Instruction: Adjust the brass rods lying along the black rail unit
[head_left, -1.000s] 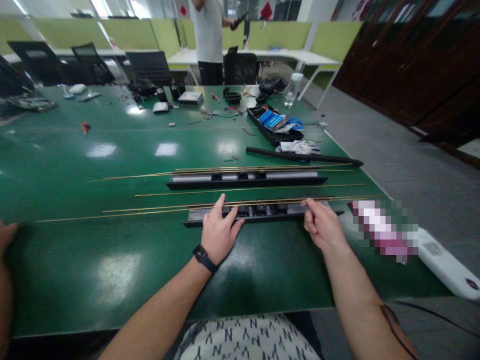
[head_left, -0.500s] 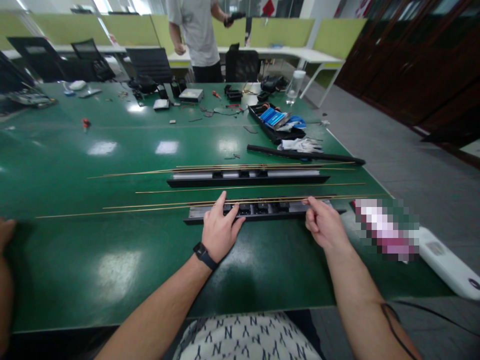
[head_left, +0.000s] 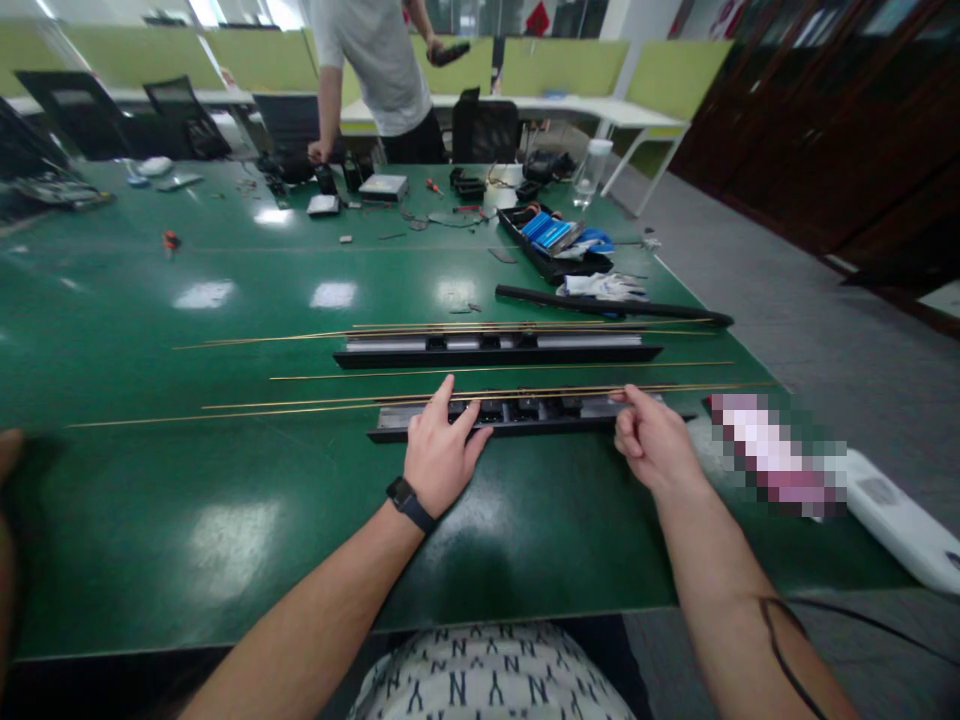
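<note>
Gold rods [head_left: 540,392] lie along the back of the nearer black rail [head_left: 525,429] on the green counter [head_left: 225,580]. Of the person's hands, the left hand [head_left: 439,445] is spread, its fingertips at the rods and rail; the right hand [head_left: 651,440] has thumb and forefinger together at the rods near the rail's right end, though I cannot tell whether they pinch one. Beyond lies the farther rail [head_left: 495,357], a single rod [head_left: 525,370] between
</note>
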